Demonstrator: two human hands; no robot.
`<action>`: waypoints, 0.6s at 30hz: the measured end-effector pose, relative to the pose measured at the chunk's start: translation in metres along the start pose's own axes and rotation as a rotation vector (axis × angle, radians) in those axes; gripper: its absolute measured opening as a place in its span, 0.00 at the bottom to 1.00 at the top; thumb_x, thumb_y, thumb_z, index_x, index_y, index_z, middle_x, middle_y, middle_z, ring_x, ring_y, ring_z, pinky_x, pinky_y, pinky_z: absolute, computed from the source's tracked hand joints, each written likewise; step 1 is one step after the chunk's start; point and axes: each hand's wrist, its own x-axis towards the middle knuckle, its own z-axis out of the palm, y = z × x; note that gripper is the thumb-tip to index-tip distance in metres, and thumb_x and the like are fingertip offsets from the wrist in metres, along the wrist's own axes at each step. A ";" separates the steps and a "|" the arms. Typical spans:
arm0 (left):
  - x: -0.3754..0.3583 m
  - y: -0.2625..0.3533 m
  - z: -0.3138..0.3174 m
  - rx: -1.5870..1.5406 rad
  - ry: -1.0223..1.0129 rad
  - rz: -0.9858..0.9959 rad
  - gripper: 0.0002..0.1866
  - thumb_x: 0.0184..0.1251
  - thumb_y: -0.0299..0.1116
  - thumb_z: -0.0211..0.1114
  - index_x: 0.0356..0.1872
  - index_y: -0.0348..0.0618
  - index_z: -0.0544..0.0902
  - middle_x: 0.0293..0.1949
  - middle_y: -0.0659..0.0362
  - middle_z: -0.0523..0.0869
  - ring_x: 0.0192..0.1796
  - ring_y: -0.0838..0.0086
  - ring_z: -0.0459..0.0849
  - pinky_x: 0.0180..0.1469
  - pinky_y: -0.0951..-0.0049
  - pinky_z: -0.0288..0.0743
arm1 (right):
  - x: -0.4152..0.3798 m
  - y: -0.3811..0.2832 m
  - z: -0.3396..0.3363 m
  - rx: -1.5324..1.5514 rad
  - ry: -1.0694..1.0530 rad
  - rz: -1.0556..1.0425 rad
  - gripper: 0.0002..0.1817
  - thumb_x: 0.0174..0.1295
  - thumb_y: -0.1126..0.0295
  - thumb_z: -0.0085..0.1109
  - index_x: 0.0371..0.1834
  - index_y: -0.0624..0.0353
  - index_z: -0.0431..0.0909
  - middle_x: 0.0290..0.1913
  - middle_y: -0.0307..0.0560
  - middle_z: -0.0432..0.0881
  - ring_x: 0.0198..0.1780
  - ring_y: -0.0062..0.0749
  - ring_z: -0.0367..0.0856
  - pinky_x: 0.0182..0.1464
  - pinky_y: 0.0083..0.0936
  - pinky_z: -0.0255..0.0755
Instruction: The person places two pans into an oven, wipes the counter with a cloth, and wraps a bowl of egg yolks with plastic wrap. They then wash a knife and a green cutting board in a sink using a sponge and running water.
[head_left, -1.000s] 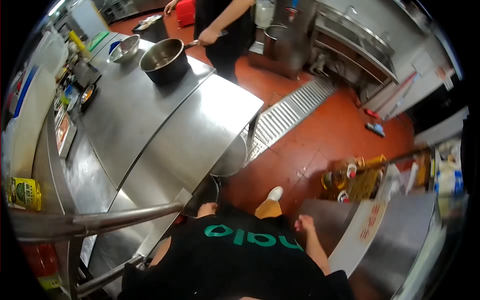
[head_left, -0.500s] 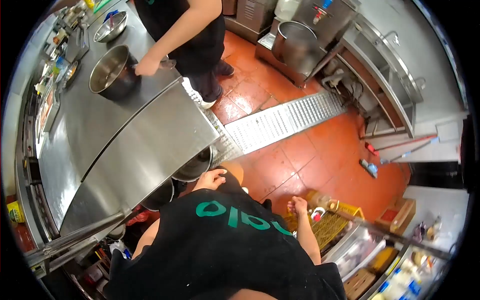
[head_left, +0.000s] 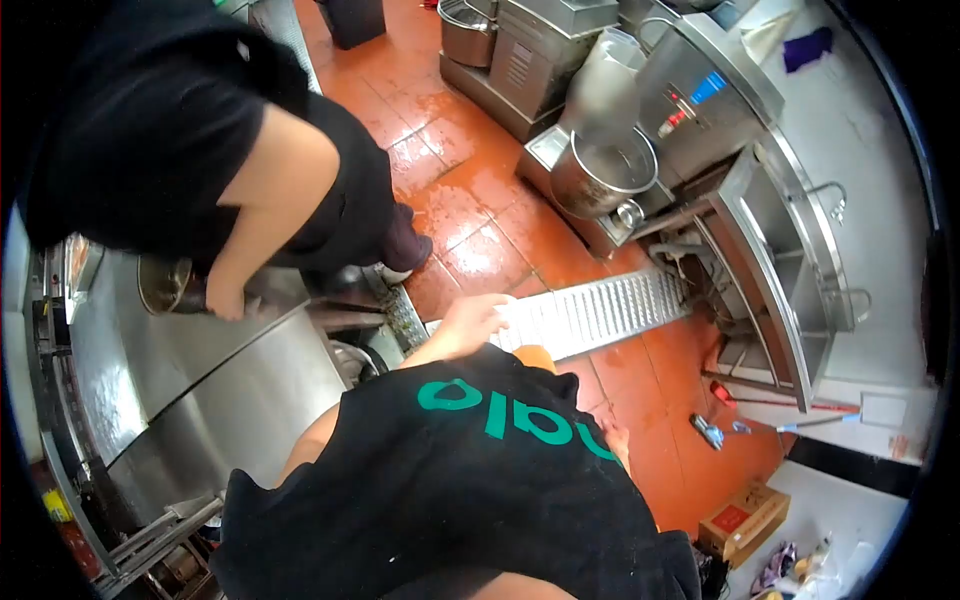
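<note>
My left hand [head_left: 474, 324] is in front of the black apron [head_left: 470, 480] with green letters, over the metal floor grate [head_left: 590, 315]. Its fingers are loosely bent and apart, and I see nothing in them. At my right side, over the red tiles, the edge of the apron partly covers my right hand [head_left: 618, 440]; its fingers are hard to make out. Neither hand touches a pot or the counter.
On the left a person in black [head_left: 290, 180] stands by the steel counter [head_left: 240, 400], a hand at a pot [head_left: 165, 285]. A large pot [head_left: 603, 172] stands on a low stove ahead. A sink [head_left: 790, 270], brushes [head_left: 708, 432] and a cardboard box [head_left: 743, 522] are right.
My view has moved forward along the counter, nearer the other person and the large pot. My left hand has swung forward; my right hand has drawn back beside the apron. The yellow crate has left view.
</note>
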 end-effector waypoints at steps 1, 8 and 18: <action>0.022 0.005 -0.001 0.007 0.011 -0.009 0.15 0.56 0.28 0.56 0.45 0.36 0.76 0.30 0.53 0.83 0.33 0.73 0.82 0.38 0.74 0.74 | 0.017 -0.010 0.000 -0.012 -0.016 0.025 0.17 0.61 0.61 0.47 0.45 0.63 0.71 0.35 0.50 0.80 0.34 0.31 0.79 0.31 0.26 0.74; 0.184 -0.039 -0.049 0.224 0.193 0.052 0.16 0.53 0.31 0.60 0.44 0.36 0.77 0.37 0.50 0.83 0.39 0.68 0.82 0.41 0.71 0.74 | 0.169 -0.117 0.028 -0.832 -0.266 -0.318 0.12 0.61 0.62 0.48 0.39 0.60 0.72 0.32 0.47 0.79 0.31 0.30 0.78 0.29 0.26 0.73; 0.271 -0.005 -0.158 -0.462 0.646 -0.362 0.15 0.63 0.30 0.55 0.49 0.35 0.73 0.30 0.59 0.82 0.28 0.81 0.77 0.31 0.82 0.71 | 0.319 -0.622 0.203 -0.407 -0.741 -0.334 0.12 0.61 0.62 0.48 0.40 0.59 0.72 0.25 0.45 0.79 0.21 0.27 0.76 0.23 0.23 0.72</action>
